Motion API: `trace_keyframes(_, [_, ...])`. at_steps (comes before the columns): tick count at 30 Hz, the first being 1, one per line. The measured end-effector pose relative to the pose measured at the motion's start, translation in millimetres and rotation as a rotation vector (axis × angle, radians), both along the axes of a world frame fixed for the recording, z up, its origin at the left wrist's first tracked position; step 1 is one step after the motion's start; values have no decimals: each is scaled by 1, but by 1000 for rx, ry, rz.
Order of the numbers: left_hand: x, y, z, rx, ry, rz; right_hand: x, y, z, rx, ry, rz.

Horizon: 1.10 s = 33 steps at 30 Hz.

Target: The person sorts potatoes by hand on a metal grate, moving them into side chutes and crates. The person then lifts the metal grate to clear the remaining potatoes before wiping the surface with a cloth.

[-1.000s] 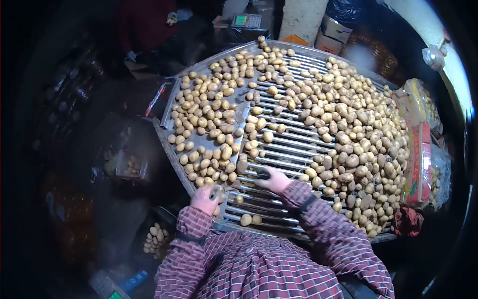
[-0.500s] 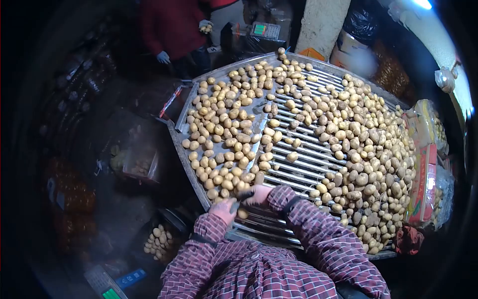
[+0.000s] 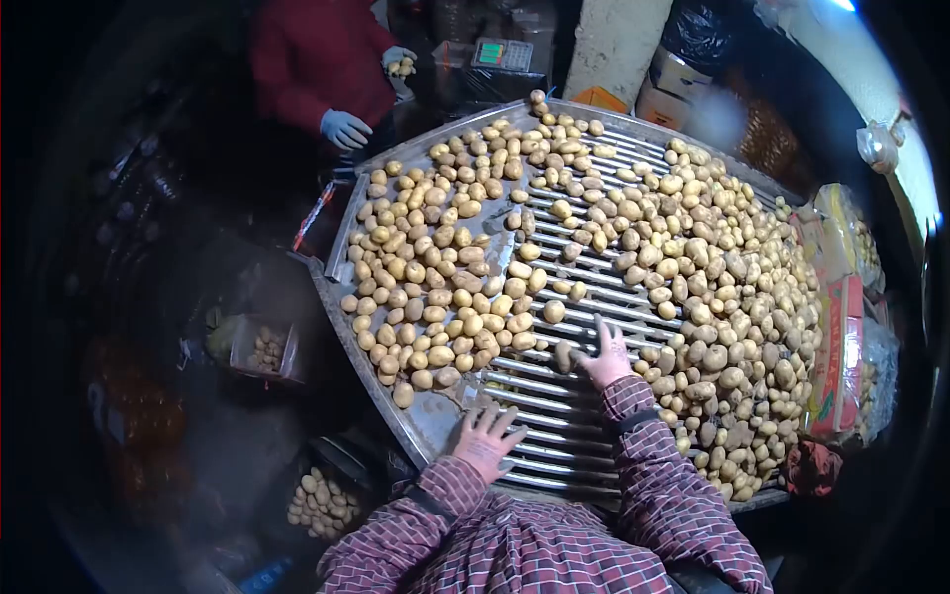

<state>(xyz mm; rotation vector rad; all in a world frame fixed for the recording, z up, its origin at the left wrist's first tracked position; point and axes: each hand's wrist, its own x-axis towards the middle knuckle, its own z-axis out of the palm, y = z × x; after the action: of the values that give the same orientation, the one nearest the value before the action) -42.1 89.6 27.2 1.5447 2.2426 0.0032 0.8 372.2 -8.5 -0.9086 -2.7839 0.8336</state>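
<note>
My left hand (image 3: 485, 443), in a pinkish work glove with grey fingertips, is open with spread fingers at the near end of the sorting table. It lies where the flat metal sheet (image 3: 430, 411) meets the metal bars (image 3: 549, 428). Further forward, my right hand (image 3: 608, 360) reaches over the bars with fingers apart. Its thumb side is right at a brownish potato (image 3: 564, 357). Many loose potatoes (image 3: 426, 267) cover the sheet on the left. A larger heap of potatoes (image 3: 732, 327) spreads across the bars on the right.
Across the table, a person in a red top (image 3: 322, 64) wears pale gloves and holds potatoes in one hand. A container of potatoes (image 3: 322, 503) stands low on my left, with a box (image 3: 263, 348) beyond it. Filled sacks (image 3: 839, 356) line the right edge. A scale (image 3: 503, 54) stands behind.
My hands were close together at the near left potatoes; now they are apart, the right one moved forward and right. The person opposite has come nearer the table. The view has shifted slightly.
</note>
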Motion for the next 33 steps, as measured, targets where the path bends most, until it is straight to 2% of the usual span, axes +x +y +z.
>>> trace_keyframes(2, [-10,1,-9,-70,62,29,-11,-17,10,-55,-98,2])
trace_keyframes(4, [-29,-9,-9,-16,9,109,-23,-39,21,-116,-198,-33])
trace_keyframes(6, [-44,-15,-5,-32,-54,234,-21,-61,3,-90,-200,19])
trace_keyframes(7, [-52,-10,-5,-96,-110,353,-21,-71,4,61,-222,122])
trace_keyframes(8, [-60,-3,-4,23,-131,391,-17,-75,-2,79,-173,172])
trace_keyframes(10, [-79,15,0,270,-170,467,-13,-76,-3,-19,-119,134])
trace_keyframes(12, [-89,52,-4,194,28,405,-13,-70,-5,-80,-107,160])
trace_keyframes(16, [-96,105,-49,-31,274,528,-13,-61,-3,-161,-121,158])
trace_keyframes(18, [-102,110,-50,-71,280,543,-13,-57,0,-231,-100,141])
trace_keyframes(20, [-111,102,-54,19,198,549,-12,-48,-5,-304,-77,142])
trace_keyframes(22, [-119,85,-54,152,84,535,-5,-28,-36,-581,22,65])
trace_keyframes(23, [-112,73,-30,286,-53,615,-3,-23,-37,-739,143,7])
trace_keyframes(24, [-103,57,-37,564,-196,686,-2,-21,-41,-905,261,-54])
trace_keyframes(25, [-92,42,-40,696,-461,830,-1,-21,-38,-840,242,-62])
trace_keyframes(26, [-82,30,-36,825,-733,964,-4,-34,-17,-983,200,-139])
trace_keyframes(28, [-63,9,-22,1178,-1661,1400,-10,-67,8,-1103,205,-106])
trace_keyframes(29, [-57,-1,-23,1220,-1855,1545,-14,-92,21,-926,199,34])
trace_keyframes(30, [-47,-16,-29,1400,-2031,1340,-21,-118,35,-742,195,173])
trace_keyframes(32, [-41,-43,-41,1414,-2163,1455,-21,-165,72,-548,107,488])
trace_keyframes(33, [-39,-57,-48,1443,-2208,1515,-17,-179,66,-420,162,636])
